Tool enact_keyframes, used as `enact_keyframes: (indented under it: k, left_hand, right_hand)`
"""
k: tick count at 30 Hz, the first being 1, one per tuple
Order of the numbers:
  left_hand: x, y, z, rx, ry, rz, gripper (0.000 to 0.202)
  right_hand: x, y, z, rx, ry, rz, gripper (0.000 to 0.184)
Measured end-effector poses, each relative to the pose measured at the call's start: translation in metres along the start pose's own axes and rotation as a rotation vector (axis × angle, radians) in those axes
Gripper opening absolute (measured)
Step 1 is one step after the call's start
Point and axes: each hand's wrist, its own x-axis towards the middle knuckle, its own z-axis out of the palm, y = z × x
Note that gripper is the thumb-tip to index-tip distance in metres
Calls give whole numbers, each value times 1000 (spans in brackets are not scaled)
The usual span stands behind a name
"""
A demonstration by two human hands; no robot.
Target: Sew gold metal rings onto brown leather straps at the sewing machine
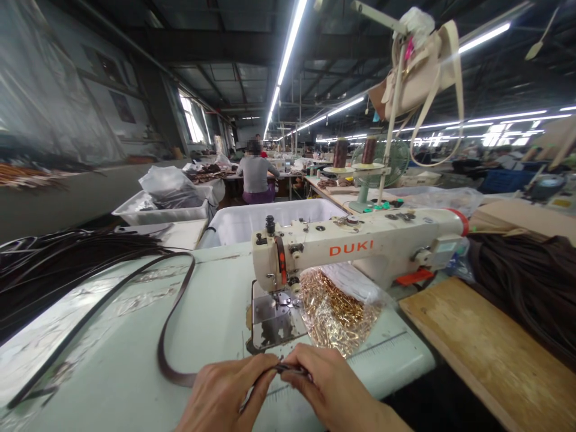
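My left hand [229, 384] and my right hand [326, 384] meet at the front of the table, both pinching the end of a dark brown strap [173, 300]. From my left hand the strap loops up and back across the table to the left. Just beyond my fingers stands a white sewing machine [310, 246] with its metal needle plate [274, 321]. A clear plastic bag of gold-coloured metal hardware [339, 306] lies under the machine's arm. What sits between the fingertips, apart from the strap, is too small to make out.
Dark straps are heaped on the left [58, 270] and right [526, 288]. A wooden board [490, 348] lies to the right. Behind the machine stands a white bin [279, 213]. A beige bag [414, 78] hangs from a pole above. A person [256, 174] sits farther back.
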Motion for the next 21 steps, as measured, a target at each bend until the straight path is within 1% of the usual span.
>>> enact_keyframes:
  k: [1,3,6,7,9,10,12,14,16,19,21]
  left_hand:
    - [3,0,-3,9,-24,-1,23]
    - [12,-2,-9,16,-91,-7,22]
    - [37,-12,-15,45,-190,-8,23]
    - [46,-17,-16,58,-228,-5,24]
    - [67,-32,-12,69,-313,17,24]
    - [77,-40,-9,66,-356,32,23]
    - [94,-56,-3,63,-420,60,21]
    - [106,-69,2,74,-454,77,19]
    - [114,-77,5,89,-473,83,17]
    - [122,-81,5,91,-513,95,17]
    - [125,-82,6,88,-535,100,17]
  right_hand:
    - [1,0,-3,-46,-28,-14,15]
    - [5,2,-6,-122,-41,-22,12]
    - [17,10,-2,-87,-20,61,19]
    - [23,15,1,-43,-28,112,23]
    - [36,25,7,17,-90,215,30]
    - [42,30,10,-16,-122,248,32]
    - [55,38,11,-188,-137,266,30]
    - [66,45,7,-359,-104,231,21]
    - [74,52,1,-390,-116,162,14]
    - [81,65,-5,-335,-254,-59,13]
    - [83,74,-4,-343,-312,-180,16]
